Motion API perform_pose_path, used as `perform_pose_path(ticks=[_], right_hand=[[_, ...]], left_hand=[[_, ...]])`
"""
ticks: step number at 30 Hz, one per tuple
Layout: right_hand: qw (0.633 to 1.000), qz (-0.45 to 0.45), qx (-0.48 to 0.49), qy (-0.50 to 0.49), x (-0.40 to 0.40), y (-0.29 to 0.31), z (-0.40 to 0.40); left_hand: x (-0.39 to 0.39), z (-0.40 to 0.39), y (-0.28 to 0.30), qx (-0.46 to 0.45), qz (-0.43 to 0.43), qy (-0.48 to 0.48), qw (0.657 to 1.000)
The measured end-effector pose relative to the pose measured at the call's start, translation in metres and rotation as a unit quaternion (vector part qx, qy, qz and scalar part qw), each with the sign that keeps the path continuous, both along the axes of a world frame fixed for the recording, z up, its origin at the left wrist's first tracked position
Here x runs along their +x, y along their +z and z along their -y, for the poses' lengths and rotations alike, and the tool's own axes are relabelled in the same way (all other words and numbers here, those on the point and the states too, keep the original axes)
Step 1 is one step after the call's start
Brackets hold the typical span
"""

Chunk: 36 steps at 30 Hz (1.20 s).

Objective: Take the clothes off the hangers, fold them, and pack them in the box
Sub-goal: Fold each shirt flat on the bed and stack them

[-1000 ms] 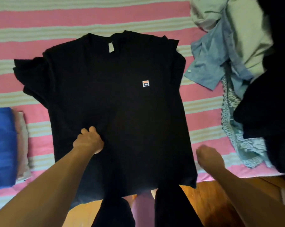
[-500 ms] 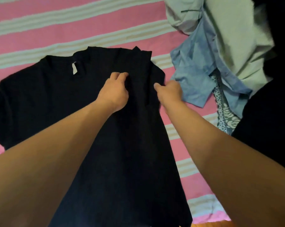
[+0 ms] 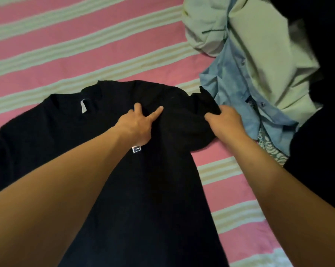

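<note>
The black shirt (image 3: 124,189) lies lengthwise near to far, collar far. Left hand (image 3: 136,125) presses it, fingers spread; right hand (image 3: 225,120) pinches its right sleeve.

Both hands (image 3: 136,126) on black T-shirt (image 3: 162,189)

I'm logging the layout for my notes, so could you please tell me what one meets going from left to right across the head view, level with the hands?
black T-shirt → its white neck label → left hand → right hand → light blue shirt → dark garment at the right edge.
</note>
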State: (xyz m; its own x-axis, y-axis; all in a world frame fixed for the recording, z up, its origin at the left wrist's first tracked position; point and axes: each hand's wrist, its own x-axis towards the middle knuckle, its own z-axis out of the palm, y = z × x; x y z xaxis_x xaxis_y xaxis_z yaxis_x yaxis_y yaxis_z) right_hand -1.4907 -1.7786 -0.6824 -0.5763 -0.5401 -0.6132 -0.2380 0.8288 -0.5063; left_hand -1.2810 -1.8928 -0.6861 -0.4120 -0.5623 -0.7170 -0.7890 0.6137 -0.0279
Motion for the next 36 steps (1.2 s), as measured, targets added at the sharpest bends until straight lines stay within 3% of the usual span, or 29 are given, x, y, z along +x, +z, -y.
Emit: perform_pose_path(ticks=[2,4,5,6,7,9,10,11,12,13,15,18,23,26,29,32,36], right_hand=[[1.000,0.011,-0.024,0.008,0.002,0.012,0.008],[0.996,-0.034,-0.057,0.062,0.013,0.026,0.018],[0.986,-0.087,-0.077,0.120,0.022,0.034,0.024],[0.968,-0.136,-0.101,0.187,0.036,0.041,0.030],[0.945,-0.164,-0.130,0.253,0.053,0.048,0.034],[0.899,-0.140,-0.174,0.376,0.088,0.058,0.038],[0.878,-0.103,-0.171,0.435,0.103,0.060,0.035],[0.861,-0.066,-0.158,0.479,0.116,0.059,0.030],[0.856,-0.045,-0.153,0.492,0.124,0.054,0.021],[0.864,-0.044,-0.158,0.476,0.127,0.046,0.008],[0.896,-0.099,-0.170,0.398,0.122,0.022,-0.028],[0.947,-0.161,-0.093,0.261,0.096,-0.011,-0.116],[0.970,-0.139,0.033,0.197,0.087,-0.005,-0.279],[0.978,-0.128,0.049,0.156,0.109,-0.002,-0.286],[0.984,-0.132,0.023,0.120,0.124,-0.001,-0.240],[0.974,-0.171,-0.009,0.147,0.134,0.002,-0.175],[0.940,-0.244,-0.032,0.235,0.135,-0.007,-0.113]], left_hand=[[-0.009,0.006,-0.002,0.020,0.022,0.033,0.999],[-0.014,0.012,0.008,0.074,-0.023,0.139,0.987],[-0.011,0.013,0.014,0.097,-0.091,0.228,0.965],[-0.004,0.010,0.020,0.118,-0.187,0.340,0.914],[0.008,0.001,0.026,0.143,-0.288,0.465,0.825],[0.034,-0.021,0.037,0.232,-0.416,0.669,0.570],[0.047,-0.032,0.039,0.297,-0.451,0.718,0.439],[0.059,-0.042,0.037,0.339,-0.470,0.736,0.351],[0.069,-0.048,0.033,0.353,-0.477,0.741,0.313],[0.074,-0.054,0.027,0.351,-0.474,0.745,0.312],[0.079,-0.058,0.009,0.324,-0.456,0.754,0.344],[0.076,-0.062,-0.013,0.275,-0.432,0.763,0.395],[0.086,-0.034,-0.051,0.219,-0.420,0.764,0.438],[0.079,-0.026,-0.020,0.213,-0.417,0.746,0.473],[0.100,-0.038,-0.006,0.206,-0.367,0.744,0.519],[0.122,-0.042,0.009,0.218,-0.325,0.697,0.601],[0.111,0.003,0.019,0.122,-0.304,0.552,0.767]])
